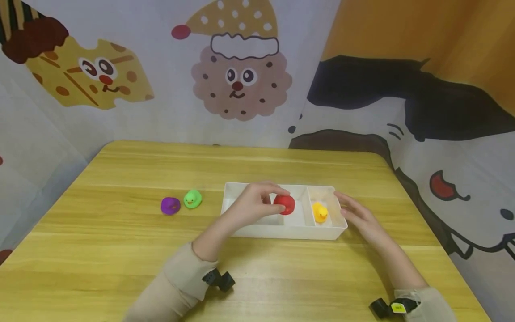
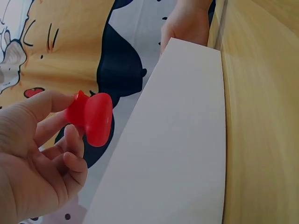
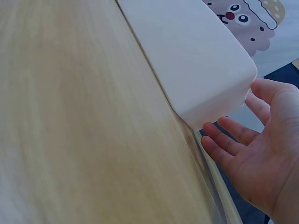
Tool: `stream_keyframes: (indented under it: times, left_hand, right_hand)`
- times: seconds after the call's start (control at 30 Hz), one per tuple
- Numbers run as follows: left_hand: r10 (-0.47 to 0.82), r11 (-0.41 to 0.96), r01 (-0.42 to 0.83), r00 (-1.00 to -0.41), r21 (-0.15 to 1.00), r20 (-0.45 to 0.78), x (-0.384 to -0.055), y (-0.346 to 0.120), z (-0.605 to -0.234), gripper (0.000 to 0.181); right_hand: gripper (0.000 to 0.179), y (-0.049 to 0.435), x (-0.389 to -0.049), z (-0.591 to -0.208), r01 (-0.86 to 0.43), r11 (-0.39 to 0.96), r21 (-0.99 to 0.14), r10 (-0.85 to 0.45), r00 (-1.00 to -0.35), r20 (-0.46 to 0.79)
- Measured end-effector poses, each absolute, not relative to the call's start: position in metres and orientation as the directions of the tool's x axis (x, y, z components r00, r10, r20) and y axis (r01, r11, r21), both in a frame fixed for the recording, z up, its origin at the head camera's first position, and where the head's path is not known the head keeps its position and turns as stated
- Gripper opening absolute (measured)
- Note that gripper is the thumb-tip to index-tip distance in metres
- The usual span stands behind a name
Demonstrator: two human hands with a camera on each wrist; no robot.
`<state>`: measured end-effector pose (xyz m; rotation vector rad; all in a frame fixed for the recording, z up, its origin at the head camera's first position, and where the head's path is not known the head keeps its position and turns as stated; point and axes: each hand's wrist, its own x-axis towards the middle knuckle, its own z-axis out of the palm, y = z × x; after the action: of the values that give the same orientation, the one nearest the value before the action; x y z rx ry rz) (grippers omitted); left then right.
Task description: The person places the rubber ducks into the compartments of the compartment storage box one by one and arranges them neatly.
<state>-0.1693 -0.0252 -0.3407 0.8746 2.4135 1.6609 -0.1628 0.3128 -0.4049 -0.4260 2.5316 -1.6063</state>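
My left hand [image 1: 253, 203] pinches a red rubber duck [image 1: 284, 204] between thumb and fingertips, over the middle of a white divided box [image 1: 277, 232]. In the left wrist view the red duck [image 2: 97, 117] is held above the level of the box's long side [image 2: 173, 140]. A yellow rubber duck [image 1: 320, 212] sits in the box's right compartment. At the box's right end is my right hand [image 1: 360, 219], its fingers extended along the end wall. The right wrist view shows these fingertips [image 3: 210, 128] right at that wall [image 3: 219, 105].
Left of the box, a purple duck [image 1: 170, 205] and a green duck [image 1: 193, 199] stand side by side on the wooden table [image 1: 120, 250]. Behind the table hangs a cloth [image 1: 161, 125] printed with cartoon figures. Each wrist wears a small black camera.
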Motion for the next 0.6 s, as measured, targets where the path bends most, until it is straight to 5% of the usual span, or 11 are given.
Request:
stream_keyframes:
  times: [0.6]
  left_hand:
    - [0.550,0.320,0.346,-0.826,0.882,0.125,-0.188,0.007,-0.345,0.030]
  right_hand:
    - [0.051,0.315,-0.163,-0.407,-0.170,0.413,-0.895,-0.291,-0.955,0.048]
